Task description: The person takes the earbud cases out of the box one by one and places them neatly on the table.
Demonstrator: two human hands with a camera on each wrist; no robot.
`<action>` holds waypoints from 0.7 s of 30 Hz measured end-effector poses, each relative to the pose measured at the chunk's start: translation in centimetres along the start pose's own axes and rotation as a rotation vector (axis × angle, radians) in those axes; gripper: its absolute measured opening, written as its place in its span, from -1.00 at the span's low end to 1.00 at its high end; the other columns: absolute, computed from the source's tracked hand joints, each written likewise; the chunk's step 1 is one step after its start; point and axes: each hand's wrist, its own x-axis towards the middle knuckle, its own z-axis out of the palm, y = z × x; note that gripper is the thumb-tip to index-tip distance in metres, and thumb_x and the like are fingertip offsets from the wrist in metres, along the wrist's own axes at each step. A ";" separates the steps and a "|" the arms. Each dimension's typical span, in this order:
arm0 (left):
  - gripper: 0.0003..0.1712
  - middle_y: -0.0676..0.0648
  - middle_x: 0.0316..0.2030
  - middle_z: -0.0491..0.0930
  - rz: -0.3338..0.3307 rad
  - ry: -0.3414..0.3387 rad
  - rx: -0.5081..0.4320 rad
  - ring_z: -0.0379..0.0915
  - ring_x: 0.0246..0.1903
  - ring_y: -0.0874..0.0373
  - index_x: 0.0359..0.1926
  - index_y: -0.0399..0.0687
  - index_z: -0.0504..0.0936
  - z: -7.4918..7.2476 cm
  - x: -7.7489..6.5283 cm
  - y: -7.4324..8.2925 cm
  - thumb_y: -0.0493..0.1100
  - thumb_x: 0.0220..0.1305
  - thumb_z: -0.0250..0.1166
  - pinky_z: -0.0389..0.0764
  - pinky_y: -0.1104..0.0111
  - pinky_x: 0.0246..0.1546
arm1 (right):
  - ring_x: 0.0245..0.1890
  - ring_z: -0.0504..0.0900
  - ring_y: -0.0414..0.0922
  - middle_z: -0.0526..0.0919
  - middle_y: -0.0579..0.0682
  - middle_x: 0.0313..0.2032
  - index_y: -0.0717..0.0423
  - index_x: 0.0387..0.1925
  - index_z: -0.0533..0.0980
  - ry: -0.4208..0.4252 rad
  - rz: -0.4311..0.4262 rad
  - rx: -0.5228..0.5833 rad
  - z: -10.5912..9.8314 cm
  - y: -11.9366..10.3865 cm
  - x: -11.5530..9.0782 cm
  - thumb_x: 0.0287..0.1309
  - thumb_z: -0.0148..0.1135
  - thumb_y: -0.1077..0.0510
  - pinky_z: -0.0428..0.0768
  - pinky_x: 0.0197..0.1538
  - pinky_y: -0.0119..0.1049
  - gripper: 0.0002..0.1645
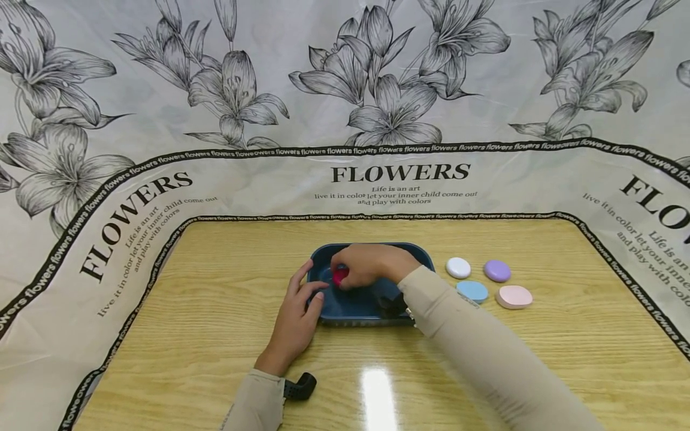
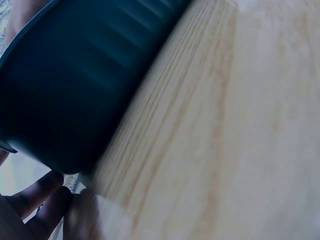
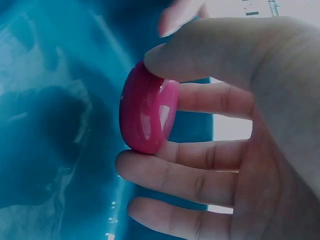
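A dark blue rectangular basin (image 1: pixel 350 314) stands on the wooden table, its outer wall (image 2: pixel 75 90) filling much of the left wrist view. My left hand (image 1: pixel 295 317) holds its left end, with some fingers over the rim and others against the outside. Inside the basin, my right hand (image 1: pixel 366 263) pinches a glossy magenta oval piece, shaped like a smooth pebble (image 3: pixel 147 110). The thumb presses its top edge and the fingers support it from behind and below. In the head view most of this piece is hidden by the hand.
Right of the basin lie similar rounded pieces: white (image 1: pixel 458 267), purple (image 1: pixel 497 270), light blue (image 1: pixel 472 291) and pale pink (image 1: pixel 514 297). The right forearm passes close to the light blue one. A flower-printed cloth (image 1: pixel 399 179) borders the wooden table (image 1: pixel 215 299).
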 end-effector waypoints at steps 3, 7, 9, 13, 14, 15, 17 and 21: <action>-0.69 0.17 0.52 0.05 0.000 0.002 0.001 0.29 0.31 0.06 0.08 -0.04 0.65 0.0 0.0 0.1 -0.10 0.57 0.03 0.45 0.05 0.01 | -0.23 0.54 -0.15 0.59 -0.11 -0.11 -0.02 0.22 0.53 0.020 0.014 0.031 -0.5 -0.2 -0.6 0.33 0.24 0.00 0.52 -0.13 -0.23 -0.53; -0.69 0.17 0.52 0.04 -0.002 0.004 0.003 0.33 0.27 0.10 0.09 0.00 0.65 0.0 -0.1 0.2 -0.08 0.57 0.03 0.47 0.08 -0.02 | -0.22 0.53 -0.15 0.61 -0.07 -0.01 0.01 0.25 0.52 0.080 -0.008 0.036 -0.8 0.2 -1.3 0.32 0.19 0.04 0.51 -0.11 -0.23 -0.51; -0.70 0.17 0.52 0.04 -0.002 0.003 0.005 0.36 0.23 0.12 0.09 0.01 0.65 0.0 -0.1 0.1 -0.09 0.57 0.03 0.48 0.10 -0.04 | -0.22 0.52 -0.15 0.61 -0.05 0.00 0.04 0.24 0.54 0.118 -0.035 0.038 -0.8 0.6 -1.7 0.29 0.18 0.08 0.50 -0.11 -0.23 -0.51; -0.70 0.15 0.53 0.04 0.004 -0.003 0.012 0.41 0.16 0.11 0.09 0.03 0.65 0.1 -0.2 0.1 -0.08 0.57 0.03 0.50 0.11 -0.06 | -0.23 0.50 -0.14 0.61 -0.06 -0.04 0.08 0.23 0.55 0.182 -0.047 0.073 -0.5 1.2 -2.8 0.24 0.18 0.09 0.49 -0.11 -0.22 -0.49; -0.70 0.14 0.53 0.04 0.005 -0.002 0.014 0.41 0.15 0.10 0.09 0.04 0.65 0.0 -0.2 0.1 -0.07 0.57 0.03 0.50 0.11 -0.07 | -0.23 0.50 -0.14 0.60 -0.07 -0.05 0.08 0.23 0.55 0.194 -0.040 0.088 -0.4 1.3 -3.1 0.24 0.18 0.08 0.49 -0.12 -0.22 -0.48; -0.70 0.14 0.53 0.04 0.006 -0.002 0.014 0.41 0.16 0.10 0.09 0.05 0.65 0.0 -0.2 0.1 -0.07 0.57 0.03 0.50 0.11 -0.07 | -0.23 0.50 -0.14 0.60 -0.07 -0.06 0.07 0.24 0.55 0.208 -0.030 0.099 -0.4 1.4 -3.4 0.25 0.19 0.07 0.49 -0.12 -0.22 -0.47; -0.71 0.14 0.53 0.04 0.008 -0.001 0.016 0.40 0.17 0.10 0.09 0.09 0.64 0.0 -0.2 0.2 -0.06 0.57 0.02 0.49 0.11 -0.06 | -0.23 0.49 -0.14 0.59 -0.09 -0.08 0.05 0.24 0.55 0.240 -0.014 0.118 -0.3 1.5 -4.0 0.25 0.20 0.05 0.50 -0.14 -0.21 -0.47; -0.71 0.16 0.53 0.03 -0.001 0.001 0.015 0.36 0.23 0.10 0.09 0.13 0.64 -0.1 -0.2 0.2 -0.06 0.58 0.02 0.48 0.10 -0.04 | -0.23 0.50 -0.14 0.59 -0.09 -0.12 0.05 0.19 0.58 0.296 -0.005 0.134 -0.1 1.7 -5.0 0.24 0.23 0.03 0.52 -0.15 -0.22 -0.50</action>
